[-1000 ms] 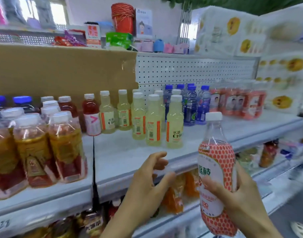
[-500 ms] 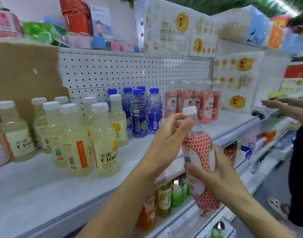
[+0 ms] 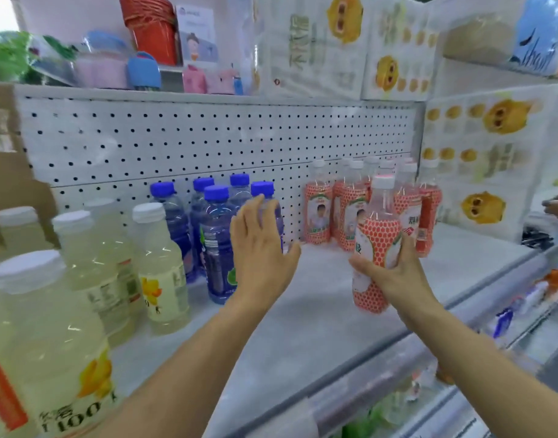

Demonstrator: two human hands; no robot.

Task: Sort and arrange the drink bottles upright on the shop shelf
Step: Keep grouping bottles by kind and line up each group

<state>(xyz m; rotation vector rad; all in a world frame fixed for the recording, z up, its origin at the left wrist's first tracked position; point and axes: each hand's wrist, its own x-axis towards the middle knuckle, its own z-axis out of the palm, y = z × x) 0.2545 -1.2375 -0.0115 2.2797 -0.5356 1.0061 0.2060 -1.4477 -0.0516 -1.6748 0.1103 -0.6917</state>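
My right hand (image 3: 394, 273) grips a pink bottle with an orange honeycomb label and white cap (image 3: 377, 245), upright over the white shelf (image 3: 303, 327), just in front of a group of matching pink bottles (image 3: 350, 207). My left hand (image 3: 262, 248) hovers with fingers spread in front of the blue-capped water bottles (image 3: 214, 235), holding nothing; whether it touches them I cannot tell. Pale yellow lemon drink bottles (image 3: 157, 270) stand at the left.
A white pegboard (image 3: 208, 140) backs the shelf. Packs of tissue paper (image 3: 480, 159) wall off the right end. Another person's hand (image 3: 557, 207) shows at the far right. Lower shelves with more drinks run below the front edge.
My left hand let go of the bottle's cap and moved left toward the blue bottles. My right hand carried the pink bottle up and forward over the shelf, near its matching group.
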